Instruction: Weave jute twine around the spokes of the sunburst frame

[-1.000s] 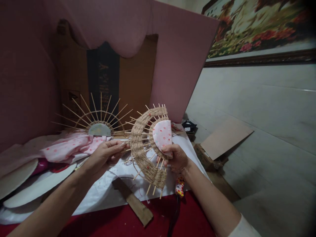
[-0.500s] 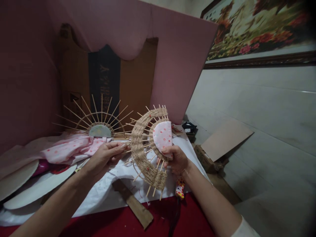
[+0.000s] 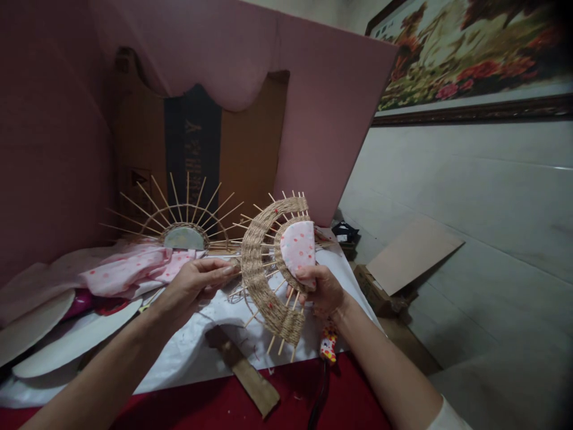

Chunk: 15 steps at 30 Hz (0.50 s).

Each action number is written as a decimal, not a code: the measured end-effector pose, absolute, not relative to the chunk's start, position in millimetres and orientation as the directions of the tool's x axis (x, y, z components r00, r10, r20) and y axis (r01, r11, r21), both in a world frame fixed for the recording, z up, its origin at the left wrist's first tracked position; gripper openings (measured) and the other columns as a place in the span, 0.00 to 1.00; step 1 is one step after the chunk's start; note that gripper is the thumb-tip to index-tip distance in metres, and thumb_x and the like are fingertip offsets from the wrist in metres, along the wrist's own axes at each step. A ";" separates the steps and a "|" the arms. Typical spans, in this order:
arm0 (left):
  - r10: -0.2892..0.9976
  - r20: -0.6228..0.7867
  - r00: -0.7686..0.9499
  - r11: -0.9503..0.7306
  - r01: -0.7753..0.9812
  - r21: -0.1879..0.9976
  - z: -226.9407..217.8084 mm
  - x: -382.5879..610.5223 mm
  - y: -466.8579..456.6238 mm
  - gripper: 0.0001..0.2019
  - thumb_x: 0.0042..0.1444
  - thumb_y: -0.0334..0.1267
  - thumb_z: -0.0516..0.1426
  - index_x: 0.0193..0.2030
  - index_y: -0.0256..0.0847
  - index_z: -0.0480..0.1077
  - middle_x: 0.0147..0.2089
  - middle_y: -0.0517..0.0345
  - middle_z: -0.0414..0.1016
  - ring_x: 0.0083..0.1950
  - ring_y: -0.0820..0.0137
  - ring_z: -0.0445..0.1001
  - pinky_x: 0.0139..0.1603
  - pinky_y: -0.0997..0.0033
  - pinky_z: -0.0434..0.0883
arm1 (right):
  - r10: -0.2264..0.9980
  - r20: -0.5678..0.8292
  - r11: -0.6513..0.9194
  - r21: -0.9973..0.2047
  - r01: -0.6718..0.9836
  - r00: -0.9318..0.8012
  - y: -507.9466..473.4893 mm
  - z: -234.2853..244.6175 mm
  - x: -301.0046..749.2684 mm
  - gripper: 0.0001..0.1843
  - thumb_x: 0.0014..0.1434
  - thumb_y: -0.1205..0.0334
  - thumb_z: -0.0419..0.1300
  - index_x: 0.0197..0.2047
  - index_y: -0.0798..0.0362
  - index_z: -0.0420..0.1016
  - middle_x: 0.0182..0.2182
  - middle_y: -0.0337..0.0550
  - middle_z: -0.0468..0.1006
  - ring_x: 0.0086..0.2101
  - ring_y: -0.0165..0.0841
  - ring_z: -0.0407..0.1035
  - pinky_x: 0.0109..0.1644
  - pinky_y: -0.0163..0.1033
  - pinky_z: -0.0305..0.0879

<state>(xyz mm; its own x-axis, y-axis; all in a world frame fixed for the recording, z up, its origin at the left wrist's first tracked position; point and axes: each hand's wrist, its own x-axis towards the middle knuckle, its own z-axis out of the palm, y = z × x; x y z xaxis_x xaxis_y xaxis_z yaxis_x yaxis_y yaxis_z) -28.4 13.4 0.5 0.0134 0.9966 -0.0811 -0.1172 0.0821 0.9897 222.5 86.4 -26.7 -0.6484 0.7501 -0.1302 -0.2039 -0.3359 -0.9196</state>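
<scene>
My right hand (image 3: 321, 291) grips a half-round woven piece (image 3: 264, 280) by its padded pink dotted centre (image 3: 297, 246); thin wooden sticks fan out through a band of twisted straw rope. My left hand (image 3: 193, 283) is closed on the stick ends at the piece's left edge, fingertips pinched there. A second half-round piece (image 3: 183, 230) with bare sticks and only a narrow woven rim stands behind, beside crumpled pink dotted cloth (image 3: 129, 272).
White sheet (image 3: 192, 352) over a red surface (image 3: 286, 412). A flat cardboard strip (image 3: 248, 373) lies near the front. White foam half-discs (image 3: 54, 340) sit at left. Pink board (image 3: 322, 119) and a cardboard box (image 3: 197, 155) stand behind. Loose cardboard (image 3: 414, 254) and a framed picture (image 3: 470, 54) at right.
Both hands and the woven piece have shifted slightly right in view; the grip looks the same.
</scene>
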 end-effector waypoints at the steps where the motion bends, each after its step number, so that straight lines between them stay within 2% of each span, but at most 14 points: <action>1: 0.997 -0.081 0.007 0.082 -0.117 0.990 0.0 -28.8 13.7 0.12 0.44 0.43 0.65 0.30 0.36 0.74 0.16 0.68 0.54 0.18 0.81 0.46 0.19 0.75 0.40 | 0.750 -0.134 -0.339 -0.919 -0.203 -0.648 86.3 -26.5 222.5 0.14 0.40 0.59 0.59 0.26 0.64 0.75 0.18 0.48 0.77 0.14 0.26 0.66 0.14 0.27 0.59; 7: 0.999 0.003 -0.046 -0.010 -0.145 0.989 -1.7 -31.9 14.6 0.12 0.43 0.44 0.66 0.29 0.37 0.74 0.16 0.68 0.54 0.18 0.82 0.46 0.18 0.76 0.41 | 0.752 -0.128 -0.342 -0.914 -0.217 -0.647 84.6 -24.1 221.6 0.14 0.40 0.59 0.58 0.25 0.64 0.76 0.18 0.48 0.77 0.14 0.26 0.65 0.14 0.27 0.60; 15: 0.957 0.169 -0.234 -0.171 0.012 0.985 -3.2 -34.3 13.9 0.11 0.43 0.44 0.66 0.29 0.39 0.74 0.20 0.65 0.63 0.18 0.81 0.53 0.17 0.77 0.46 | 0.755 -0.130 -0.347 -0.911 -0.223 -0.642 83.7 -23.2 220.7 0.14 0.39 0.60 0.58 0.24 0.65 0.77 0.16 0.49 0.76 0.13 0.26 0.65 0.14 0.26 0.60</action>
<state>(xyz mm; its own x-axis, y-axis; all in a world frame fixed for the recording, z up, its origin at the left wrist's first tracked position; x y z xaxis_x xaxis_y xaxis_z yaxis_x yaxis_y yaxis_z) -34.3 13.9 -3.2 -0.2342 0.9574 0.1693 0.0119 -0.1713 0.9852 220.7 83.7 -23.2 -0.6422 0.7554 -0.1301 -0.2234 -0.3468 -0.9109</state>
